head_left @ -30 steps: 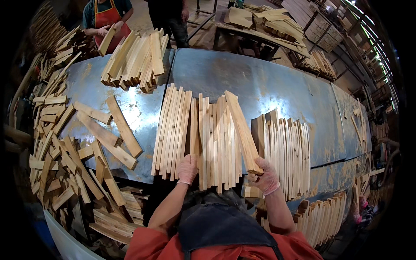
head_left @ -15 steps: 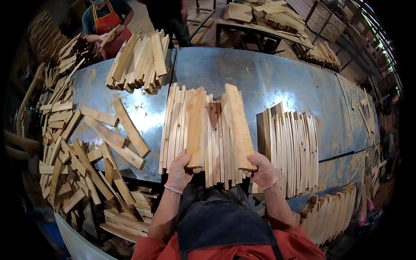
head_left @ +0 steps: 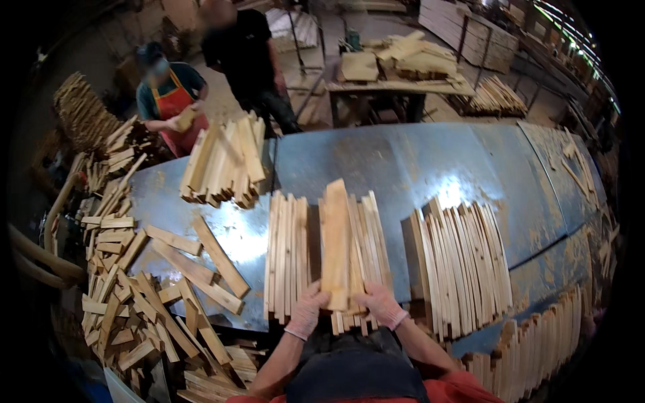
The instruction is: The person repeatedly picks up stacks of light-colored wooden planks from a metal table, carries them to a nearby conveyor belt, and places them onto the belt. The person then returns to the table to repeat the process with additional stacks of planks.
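The left hand [head_left: 307, 311] is gripping a board [head_left: 336, 245] at seven o'clock; the right hand [head_left: 381, 304] is lying at five o'clock, grip unclear.

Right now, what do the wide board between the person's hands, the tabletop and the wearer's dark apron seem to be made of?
Board: wood, apparently unpainted, judging by its pale yellow-brown tone.
Tabletop: probably sheet metal, given its blue-grey glare and seams; brownish patches could be rust or dust.
Apron: looks matte and dark blue, perhaps cloth; its weave is not visible.
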Motion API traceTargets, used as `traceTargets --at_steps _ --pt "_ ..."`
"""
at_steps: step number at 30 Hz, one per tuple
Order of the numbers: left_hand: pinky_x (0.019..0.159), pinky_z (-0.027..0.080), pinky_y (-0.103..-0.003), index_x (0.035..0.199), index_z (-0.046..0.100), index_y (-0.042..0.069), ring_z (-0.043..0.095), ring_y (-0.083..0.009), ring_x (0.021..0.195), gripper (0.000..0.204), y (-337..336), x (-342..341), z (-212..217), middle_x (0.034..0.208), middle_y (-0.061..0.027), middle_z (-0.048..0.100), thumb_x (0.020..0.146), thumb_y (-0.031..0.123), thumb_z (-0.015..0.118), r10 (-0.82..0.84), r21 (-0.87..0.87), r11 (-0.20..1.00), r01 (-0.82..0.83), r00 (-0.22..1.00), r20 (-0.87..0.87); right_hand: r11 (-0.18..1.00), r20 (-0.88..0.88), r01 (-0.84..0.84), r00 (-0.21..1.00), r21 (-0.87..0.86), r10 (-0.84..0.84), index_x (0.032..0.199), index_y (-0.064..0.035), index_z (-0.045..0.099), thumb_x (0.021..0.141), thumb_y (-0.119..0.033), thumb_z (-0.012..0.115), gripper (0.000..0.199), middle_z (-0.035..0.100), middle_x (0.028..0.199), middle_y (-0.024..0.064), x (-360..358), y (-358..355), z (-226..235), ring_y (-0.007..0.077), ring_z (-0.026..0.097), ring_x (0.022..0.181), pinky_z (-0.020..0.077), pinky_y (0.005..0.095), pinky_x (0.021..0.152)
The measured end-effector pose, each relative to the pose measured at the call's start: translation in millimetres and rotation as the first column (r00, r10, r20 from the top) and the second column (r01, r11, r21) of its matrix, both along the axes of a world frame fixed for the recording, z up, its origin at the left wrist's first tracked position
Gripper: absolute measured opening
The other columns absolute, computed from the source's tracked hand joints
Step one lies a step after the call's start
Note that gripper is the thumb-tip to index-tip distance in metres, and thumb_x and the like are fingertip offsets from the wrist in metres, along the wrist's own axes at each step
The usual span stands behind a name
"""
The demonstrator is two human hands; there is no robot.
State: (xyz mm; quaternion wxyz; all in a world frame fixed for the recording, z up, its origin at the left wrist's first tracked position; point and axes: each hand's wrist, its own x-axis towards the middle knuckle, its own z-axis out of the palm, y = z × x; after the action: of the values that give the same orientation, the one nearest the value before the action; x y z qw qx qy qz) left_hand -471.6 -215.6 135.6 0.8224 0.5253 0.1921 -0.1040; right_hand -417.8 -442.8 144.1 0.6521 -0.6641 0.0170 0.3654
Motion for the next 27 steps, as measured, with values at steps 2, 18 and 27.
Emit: traceTargets --at_steps 2,18,27 --pt "0.106 0.054 -0.034 0.148 0.058 -0.007 0.067 -0.0194 0.117 0.056 2.8 3.7 -12.1 0.130 -0.0106 0.071 0.099 0.017 0.073 -0.124 0.131 0.983 0.129 0.991 -0.048 0.993 -0.053 -0.008 0.999 0.120 0.014 0.122 0.0020 0.071 0.101 -0.026 0.070 0.035 0.072 0.099 0.0040 -10.6 -10.3 -12.1 0.0134 0.069 0.080 0.0588 0.0317 0.061" --pt "0.076 0.064 -0.037 0.134 0.067 -0.003 0.077 -0.0201 0.090 0.045 26.3 28.1 -20.4 0.104 -0.0106 0.077 0.096 0.017 0.079 0.130 0.289 0.953 -0.091 0.984 -0.118 0.986 -0.261 0.110 0.962 0.123 -0.075 0.157 0.0004 0.047 0.112 -0.032 0.066 0.058 0.067 0.107 0.0090 -3.9 35.5 -8.1 0.0190 0.068 0.089 0.0599 0.0315 0.076" --pt "0.092 0.059 -0.055 0.116 0.064 0.003 0.075 -0.0467 0.102 0.033 99.5 27.6 -12.4 0.105 -0.0273 0.077 0.096 0.030 0.066 0.310 0.978 0.192 0.085 0.940 -0.143 0.979 -0.376 0.031 0.925 0.201 0.048 0.158 -0.0007 0.049 0.109 -0.026 0.070 0.059 0.074 0.108 0.0154 -13.5 30.8 -68.1 0.0238 0.075 0.091 0.0641 0.0393 0.080"
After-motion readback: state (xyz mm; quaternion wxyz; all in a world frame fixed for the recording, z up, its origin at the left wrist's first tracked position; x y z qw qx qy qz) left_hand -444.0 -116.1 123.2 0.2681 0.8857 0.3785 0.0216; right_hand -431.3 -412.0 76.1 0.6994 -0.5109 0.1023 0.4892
